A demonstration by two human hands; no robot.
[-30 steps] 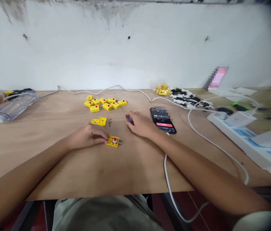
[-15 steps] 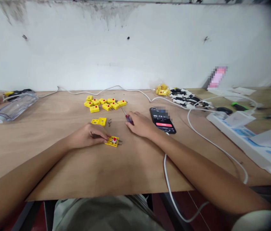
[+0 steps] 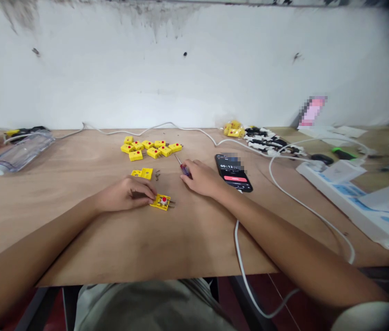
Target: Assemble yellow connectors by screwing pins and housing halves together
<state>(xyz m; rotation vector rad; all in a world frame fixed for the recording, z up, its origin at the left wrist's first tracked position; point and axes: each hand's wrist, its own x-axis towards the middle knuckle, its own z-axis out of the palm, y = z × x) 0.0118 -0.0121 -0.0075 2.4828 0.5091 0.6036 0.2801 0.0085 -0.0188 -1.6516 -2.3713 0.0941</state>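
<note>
My left hand (image 3: pixel 127 194) pinches the left end of an opened yellow plug housing (image 3: pixel 161 202), which lies on the table with a red-topped part inside and two metal pins pointing right. My right hand (image 3: pixel 199 177) rests on the table with its fingers around the dark red handle of a screwdriver (image 3: pixel 185 170); the shaft points up and left. Beyond my left hand lie yellow housing covers (image 3: pixel 142 174), with small metal screws (image 3: pixel 157 174) beside them. Farther back is a cluster of closed yellow plugs (image 3: pixel 153 152) with red dots.
A phone (image 3: pixel 233 173) showing a timer lies right of my right hand, near a white cable (image 3: pixel 237 234). At the right is a white power strip (image 3: pixel 353 197). A clear bottle (image 3: pixel 25 151) lies at the left; bagged yellow parts (image 3: pixel 234 129) and black-and-white parts (image 3: pixel 266 140) sit by the wall.
</note>
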